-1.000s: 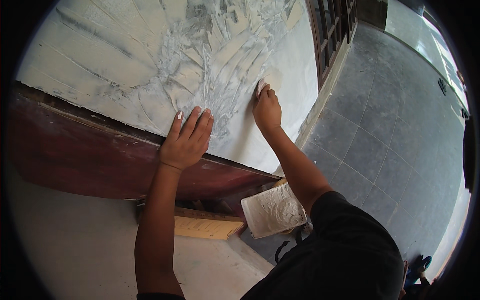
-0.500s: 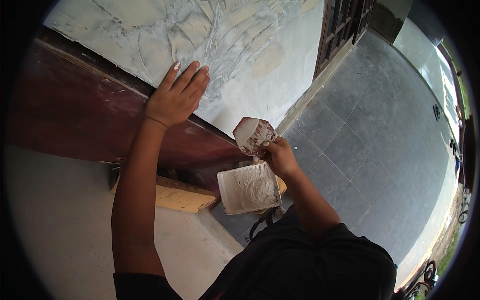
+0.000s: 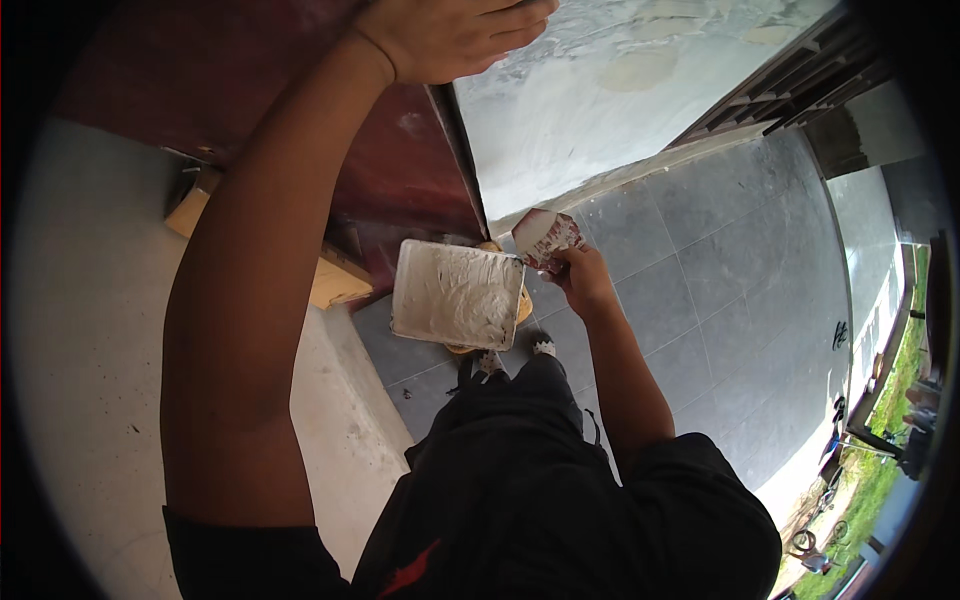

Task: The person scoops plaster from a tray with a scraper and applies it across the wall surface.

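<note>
Item: putty work, one station. Your left hand (image 3: 450, 35) is raised, fingers spread flat and pressed against the wall at the edge of the white filled patch (image 3: 600, 110); it grips nothing and serves as a brace. Your right hand (image 3: 580, 280) is lowered and closed round the handle of a scraper (image 3: 548, 238), blade up, its face smeared white and red-brown. The scraper sits just beside the right edge of the tray (image 3: 457, 295), a flat square board coated with white filler that rests low by the wall, above your shoes (image 3: 515, 355). A timber block (image 3: 325, 280) lies to the left of the tray, under the dark red panel (image 3: 400, 170); grey floor tiles (image 3: 720, 300) run off to the right. Handling note, as a judgement: to load the blade well, draw its edge across the tray at a shallow angle, take a modest, even ribbon, and keep the blade level on the way up so nothing drops onto the tiles. Keep the left palm clear of wet filler.
</note>
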Demonstrator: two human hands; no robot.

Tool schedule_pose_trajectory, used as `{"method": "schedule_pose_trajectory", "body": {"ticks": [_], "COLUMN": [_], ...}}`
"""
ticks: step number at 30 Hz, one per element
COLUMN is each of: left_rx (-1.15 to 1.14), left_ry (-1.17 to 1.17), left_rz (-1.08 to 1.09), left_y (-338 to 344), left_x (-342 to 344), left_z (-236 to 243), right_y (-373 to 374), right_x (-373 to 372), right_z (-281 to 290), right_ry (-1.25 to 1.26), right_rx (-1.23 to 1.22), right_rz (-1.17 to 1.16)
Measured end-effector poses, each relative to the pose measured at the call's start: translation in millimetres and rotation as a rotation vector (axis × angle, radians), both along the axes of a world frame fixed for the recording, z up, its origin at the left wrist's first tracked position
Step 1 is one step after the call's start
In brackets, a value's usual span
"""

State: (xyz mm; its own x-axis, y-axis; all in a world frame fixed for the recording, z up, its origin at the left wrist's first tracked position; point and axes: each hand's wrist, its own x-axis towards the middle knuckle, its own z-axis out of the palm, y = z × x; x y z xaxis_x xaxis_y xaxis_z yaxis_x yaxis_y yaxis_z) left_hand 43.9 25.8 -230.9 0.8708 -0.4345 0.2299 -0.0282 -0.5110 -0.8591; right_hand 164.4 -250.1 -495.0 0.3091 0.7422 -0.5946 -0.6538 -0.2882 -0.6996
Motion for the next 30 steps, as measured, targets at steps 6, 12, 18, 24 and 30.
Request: {"method": "schedule_pose_trajectory", "body": {"ticks": [6,12,18,24,30], "left_rx": [-0.012,-0.738,-1.617,-2.509,-2.705], "left_ry": [-0.071,-0.408,-1.25,-2.325,-2.807], "left_rz": [0.047,0.299,1.112,1.032,0.646], "left_y": [4,-97,-299,-424,-425], "left_x": [-4,-43,-107,-107,-102], "left_z": [-8,-156,-389,-513,-545], "right_y": [-11,-14,-23,-32,-21], "right_x": [-17,-16,-12,-52,-91], "right_z": [-50,-58,-150,-211,-248], "right_ry": [0.049,-0.032,-0.412,-0.989,-1.155], "right_rx": [-0.115,-0.234,-0.22,0.055,0.084], "right_rz": [0.224,0.372,0.803,1.309,1.481]}}
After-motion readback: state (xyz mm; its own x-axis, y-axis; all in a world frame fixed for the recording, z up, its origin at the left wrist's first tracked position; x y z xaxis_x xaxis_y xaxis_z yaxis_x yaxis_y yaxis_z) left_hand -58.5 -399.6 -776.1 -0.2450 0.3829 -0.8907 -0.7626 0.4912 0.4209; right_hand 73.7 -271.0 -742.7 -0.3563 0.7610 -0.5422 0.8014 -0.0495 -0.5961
